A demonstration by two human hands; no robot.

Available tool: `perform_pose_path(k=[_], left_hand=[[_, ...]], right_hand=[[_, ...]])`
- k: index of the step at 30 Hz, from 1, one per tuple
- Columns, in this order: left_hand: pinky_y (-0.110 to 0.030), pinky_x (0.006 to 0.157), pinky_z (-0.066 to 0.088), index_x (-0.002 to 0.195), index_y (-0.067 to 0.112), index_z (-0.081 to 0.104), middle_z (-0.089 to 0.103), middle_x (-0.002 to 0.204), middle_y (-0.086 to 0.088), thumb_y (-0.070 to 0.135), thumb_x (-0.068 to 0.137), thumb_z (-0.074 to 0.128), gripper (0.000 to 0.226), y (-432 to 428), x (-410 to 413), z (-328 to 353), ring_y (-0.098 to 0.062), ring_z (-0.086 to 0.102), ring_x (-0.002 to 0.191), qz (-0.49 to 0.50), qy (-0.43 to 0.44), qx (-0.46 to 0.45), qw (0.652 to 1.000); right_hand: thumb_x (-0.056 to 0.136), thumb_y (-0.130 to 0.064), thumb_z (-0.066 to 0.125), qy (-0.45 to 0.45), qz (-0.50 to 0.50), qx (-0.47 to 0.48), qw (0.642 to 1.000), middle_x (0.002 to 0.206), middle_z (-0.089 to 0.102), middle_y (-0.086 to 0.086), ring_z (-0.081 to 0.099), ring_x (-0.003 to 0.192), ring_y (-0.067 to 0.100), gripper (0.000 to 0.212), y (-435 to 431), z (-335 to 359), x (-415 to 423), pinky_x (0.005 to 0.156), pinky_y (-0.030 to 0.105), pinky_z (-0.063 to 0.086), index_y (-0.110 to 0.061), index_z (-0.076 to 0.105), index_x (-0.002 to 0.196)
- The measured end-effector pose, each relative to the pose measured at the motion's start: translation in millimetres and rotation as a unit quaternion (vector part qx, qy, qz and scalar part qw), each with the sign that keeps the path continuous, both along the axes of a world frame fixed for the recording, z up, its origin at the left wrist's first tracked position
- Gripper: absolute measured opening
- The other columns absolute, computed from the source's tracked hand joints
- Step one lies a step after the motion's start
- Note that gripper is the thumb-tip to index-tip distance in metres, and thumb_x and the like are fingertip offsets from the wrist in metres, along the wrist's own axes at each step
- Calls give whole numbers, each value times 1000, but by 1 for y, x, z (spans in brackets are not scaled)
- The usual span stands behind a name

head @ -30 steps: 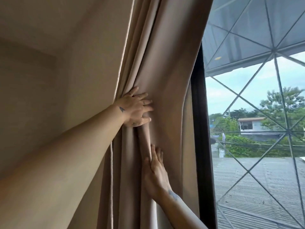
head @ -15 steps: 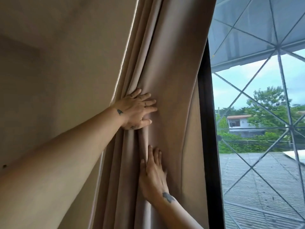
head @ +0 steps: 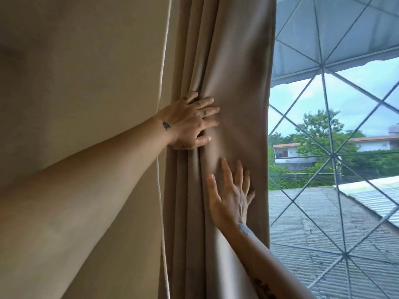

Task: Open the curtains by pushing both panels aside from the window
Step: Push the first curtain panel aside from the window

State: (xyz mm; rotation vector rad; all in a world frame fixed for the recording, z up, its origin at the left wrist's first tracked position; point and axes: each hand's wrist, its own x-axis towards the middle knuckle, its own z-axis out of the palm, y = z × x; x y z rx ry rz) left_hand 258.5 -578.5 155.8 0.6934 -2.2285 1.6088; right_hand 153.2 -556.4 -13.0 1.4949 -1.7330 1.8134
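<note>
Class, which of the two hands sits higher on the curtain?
The left hand, fingers pointing toward the window; the right hand presses lower, fingers pointing up.

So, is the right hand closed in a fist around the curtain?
No, the right hand lies flat against the curtain with its fingers straight and spread, not curled round any fold.

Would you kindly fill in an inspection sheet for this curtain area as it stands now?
Surface: beige wall on the left.
Job's things: curtain bunched in folds at the window's left edge; second panel not in view.
Clutter: nothing seen.
Grippers: left hand and right hand press straight fingers on the curtain.
Cables: white cord hangs beside the curtain.
Surroundings: window with diagonal grille; roofs and trees outside.
</note>
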Motion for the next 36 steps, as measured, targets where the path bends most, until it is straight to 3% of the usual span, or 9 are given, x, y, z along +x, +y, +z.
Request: perform_pose_path(k=[5, 15, 22, 27, 30, 33, 36], left_hand=[[-47, 118, 3, 144, 25, 28, 15, 159, -4, 51, 93, 28, 57, 12, -28, 37, -22, 3, 147, 1, 34, -32, 999], [-56, 116, 3, 145, 29, 24, 8, 160, -1, 57, 91, 28, 61, 31, -64, 104, -20, -3, 147, 18, 119, -49, 992], [-45, 121, 7, 145, 32, 21, 3, 161, 3, 55, 91, 31, 60, 5, -64, 114, -18, -5, 147, 15, 160, 31, 986], [-42, 122, 8, 146, 27, 21, 1, 161, 0, 48, 93, 34, 59, -11, -58, 117, -18, -5, 147, 25, 179, 73, 981], [-42, 121, 13, 145, 22, 26, 3, 160, -4, 43, 93, 36, 57, -15, -55, 116, -17, -2, 148, 18, 209, 86, 974], [-42, 117, 24, 140, 15, 38, 11, 159, -9, 39, 92, 38, 53, -15, -53, 114, -22, 12, 146, 17, 235, 105, 966], [-44, 112, 33, 135, 12, 44, 21, 154, -12, 40, 91, 37, 52, -8, -53, 112, -32, 30, 139, 31, 257, 130, 957]], right_hand=[[90, -48, 40, 6, -39, -20, 999, 159, 7, -6, -2, 146, 21, 53, 13, 28, -44, 114, 56, 1, -42, 24, 141], [86, -60, 38, 34, -27, -40, 998, 160, 4, -4, -7, 146, 21, 60, 19, 117, -95, 114, 57, -5, -44, 22, 141], [84, -66, 31, 74, 11, 14, 997, 160, -1, -1, -9, 146, 21, 66, 2, 134, -92, 111, 60, -11, -42, 14, 143], [84, -66, 31, 106, 3, 24, 994, 160, -3, 0, -12, 146, 18, 68, -17, 125, -91, 113, 53, -13, -41, 10, 144], [78, -73, 27, 123, 12, 26, 992, 160, -4, 2, -13, 145, 17, 75, -23, 120, -87, 114, 50, -13, -41, 9, 144], [59, -79, 13, 120, 17, 14, 992, 160, -4, 1, -12, 146, 16, 92, -24, 117, -88, 116, 48, -10, -42, 7, 143], [63, -78, 18, 121, 23, 14, 992, 160, -5, 1, -11, 146, 16, 89, -20, 113, -91, 119, 45, -6, -41, 7, 144]])
